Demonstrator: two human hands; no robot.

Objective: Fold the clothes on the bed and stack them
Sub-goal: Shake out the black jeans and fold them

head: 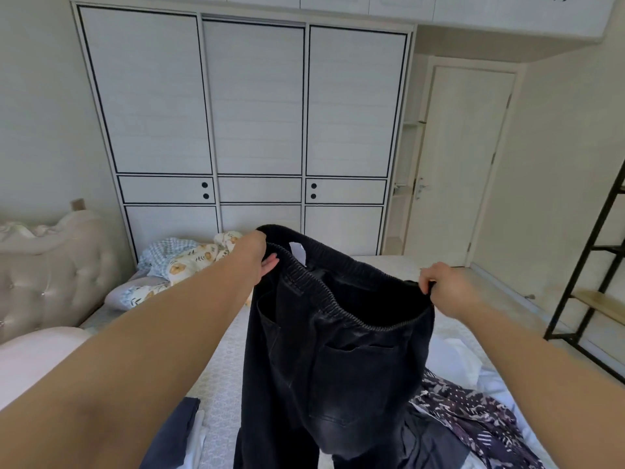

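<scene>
head view: a pair of black trousers hangs lifted above the bed, held up between both hands. the fabric is dark, faded denim-like cloth with a gathered elastic waistband, a white label inside the back of the waist, and patch pockets showing on the hanging panel. the trouser legs run out of the bottom edge of the frame, so their ends cannot be seen. the left hand is closed over the far-left part of the waistband, thumb side on top and fingertips showing beneath the band. the right hand pinches the right end of the waistband in a clenched grasp. a patterned dark garment and white cloth lie on the bed at lower right, a folded grey piece at lower left.
</scene>
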